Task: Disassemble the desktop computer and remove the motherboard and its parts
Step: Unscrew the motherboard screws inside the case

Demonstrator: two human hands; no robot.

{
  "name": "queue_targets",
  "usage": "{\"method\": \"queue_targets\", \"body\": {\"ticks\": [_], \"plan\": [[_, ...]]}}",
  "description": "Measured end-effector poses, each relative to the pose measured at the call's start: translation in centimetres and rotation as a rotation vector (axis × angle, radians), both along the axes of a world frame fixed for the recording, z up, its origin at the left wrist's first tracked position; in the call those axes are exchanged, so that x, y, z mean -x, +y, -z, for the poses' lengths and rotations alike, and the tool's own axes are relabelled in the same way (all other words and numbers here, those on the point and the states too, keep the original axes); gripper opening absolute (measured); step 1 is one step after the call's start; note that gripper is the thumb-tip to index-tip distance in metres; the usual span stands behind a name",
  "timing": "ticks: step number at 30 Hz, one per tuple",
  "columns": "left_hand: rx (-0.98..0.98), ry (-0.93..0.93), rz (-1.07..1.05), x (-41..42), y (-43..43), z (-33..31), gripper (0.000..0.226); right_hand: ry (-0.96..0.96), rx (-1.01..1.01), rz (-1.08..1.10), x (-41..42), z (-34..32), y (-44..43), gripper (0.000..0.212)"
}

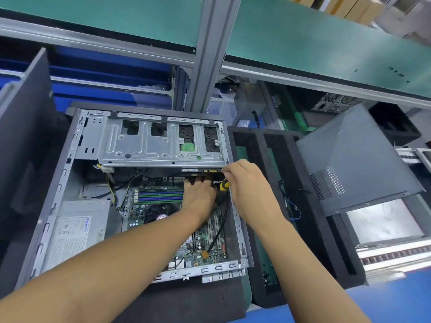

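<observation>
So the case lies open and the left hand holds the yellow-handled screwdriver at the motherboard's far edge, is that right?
Not quite: the head view shows the right hand holding the yellow-handled screwdriver. The left hand reaches in beside it.

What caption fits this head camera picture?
Left hand reaches under the drive cage of an open desktop case; right hand grips a yellow-handled screwdriver.
</observation>
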State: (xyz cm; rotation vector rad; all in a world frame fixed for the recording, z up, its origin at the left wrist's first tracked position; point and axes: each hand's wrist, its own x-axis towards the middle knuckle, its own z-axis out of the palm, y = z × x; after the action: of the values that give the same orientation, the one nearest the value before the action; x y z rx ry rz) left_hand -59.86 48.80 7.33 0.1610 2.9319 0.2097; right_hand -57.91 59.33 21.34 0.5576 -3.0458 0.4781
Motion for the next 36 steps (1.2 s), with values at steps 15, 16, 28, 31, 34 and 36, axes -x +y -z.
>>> {"method": "queue_targets", "body": {"ticks": [15,16,28,31,34,36], "plan": [[-0.045,-0.07,0.161,-0.8,-1.5,-1.5,0.037,0.06,0.086,0.011,0.4,0.2,-0.4,0.025],[-0.076,-0.054,0.16,-1.0,-1.7,-1.8,0.036,0.081,0.113,0.017,0.5,0.1,-0.4,0.025],[-0.578,-0.151,0.083,-2.7,-6.7,-3.4,0.053,0.276,0.668,0.267,2.0,-2.4,0.0,0.023],[-0.991,-0.198,-0.21,-3.2,-7.1,-4.3,0.031,0.231,0.778,0.368,2.5,-2.3,0.5,0.024],[-1.455,-0.304,-0.437,-3.6,-6.8,-5.0,0.01,0.115,0.892,0.49,2.8,-1.8,1.2,0.029],[-1.659,-0.406,-0.496,-3.8,-6.2,-5.7,0.015,0.064,0.946,0.571,2.8,-1.2,2.0,0.033]]}}
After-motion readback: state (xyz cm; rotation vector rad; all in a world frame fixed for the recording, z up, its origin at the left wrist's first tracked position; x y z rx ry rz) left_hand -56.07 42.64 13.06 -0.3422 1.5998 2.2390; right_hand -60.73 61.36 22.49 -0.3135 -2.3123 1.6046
